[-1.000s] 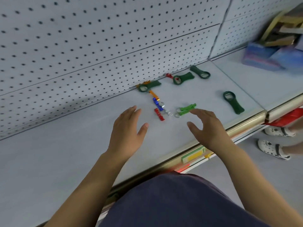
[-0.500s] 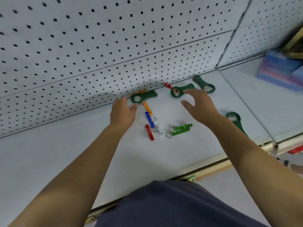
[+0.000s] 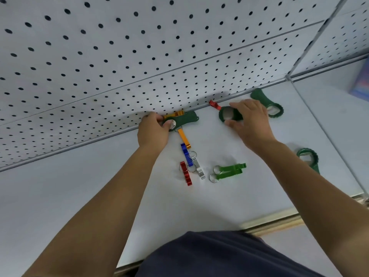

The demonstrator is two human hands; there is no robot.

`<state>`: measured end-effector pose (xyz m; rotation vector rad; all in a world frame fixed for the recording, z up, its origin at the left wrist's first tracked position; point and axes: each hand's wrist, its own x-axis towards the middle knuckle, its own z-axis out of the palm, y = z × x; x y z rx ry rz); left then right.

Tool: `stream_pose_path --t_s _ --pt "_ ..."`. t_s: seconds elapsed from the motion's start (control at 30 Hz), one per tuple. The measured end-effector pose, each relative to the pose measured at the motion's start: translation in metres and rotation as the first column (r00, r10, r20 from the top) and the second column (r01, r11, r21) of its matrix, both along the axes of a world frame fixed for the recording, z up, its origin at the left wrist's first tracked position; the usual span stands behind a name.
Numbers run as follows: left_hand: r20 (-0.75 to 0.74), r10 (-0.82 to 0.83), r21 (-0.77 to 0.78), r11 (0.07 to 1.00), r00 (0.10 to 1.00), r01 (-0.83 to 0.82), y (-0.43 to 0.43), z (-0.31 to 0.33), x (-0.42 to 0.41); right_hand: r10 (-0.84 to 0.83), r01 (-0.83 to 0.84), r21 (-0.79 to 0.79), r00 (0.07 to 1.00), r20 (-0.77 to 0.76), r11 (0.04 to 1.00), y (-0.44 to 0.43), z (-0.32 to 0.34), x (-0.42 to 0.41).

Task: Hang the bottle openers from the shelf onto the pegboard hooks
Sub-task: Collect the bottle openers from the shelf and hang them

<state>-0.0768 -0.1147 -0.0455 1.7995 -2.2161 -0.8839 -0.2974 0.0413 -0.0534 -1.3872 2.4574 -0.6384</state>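
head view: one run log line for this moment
phase: grasp | left hand: grips left dark green opener | right hand: pinches middle dark green opener | both on shelf

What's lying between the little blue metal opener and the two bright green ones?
A small silver metal keychain opener lies between the blue metal opener and the bright green pair, on the white shelf. The head view shows it.

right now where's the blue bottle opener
In the head view the blue bottle opener lies mid-frame on the shelf, with the orange opener just above it and the red opener just below.
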Motion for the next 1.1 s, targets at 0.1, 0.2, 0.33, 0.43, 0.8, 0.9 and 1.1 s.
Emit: stream_pose_path --t_s 0.1,0.2,0.33,0.43,0.8,0.9,1.1 --pt "-0.067 0.036 -0.035 0.999 0.997 -0.038 0.004 -0.003 0.003 -0.039 0.042 -0.068 0.998 0.051 0.997 -0.001 -0.006 0.000" --pt "-0.082 0.058 -0.054 0.997 0.995 -0.062 0.007 -0.003 0.003 -0.049 0.057 -0.098 0.995 0.087 0.994 0.001 -0.005 0.003" --pt "-0.126 0.103 -0.021 0.994 0.987 -0.107 0.011 0.000 0.003 -0.017 0.040 -0.172 0.991 0.132 0.984 0.009 0.001 0.009" --pt "-0.184 0.151 0.012 0.988 0.971 -0.151 0.019 0.006 0.008 0.001 0.039 -0.193 0.979 0.203 0.980 0.017 0.016 0.021" --pt "-0.463 0.344 0.088 0.935 0.817 -0.344 0.080 0.067 0.067 0.041 0.108 -0.195 0.773 0.633 0.975 0.051 0.095 0.119" --pt "-0.545 0.344 0.151 0.937 0.765 -0.314 0.098 0.090 0.088 0.107 0.048 -0.209 0.734 0.671 0.977 0.056 0.113 0.149" --pt "-0.671 0.336 0.226 0.942 0.661 -0.249 0.130 0.125 0.142 0.174 0.050 -0.245 0.572 0.801 0.968 0.067 0.142 0.203"
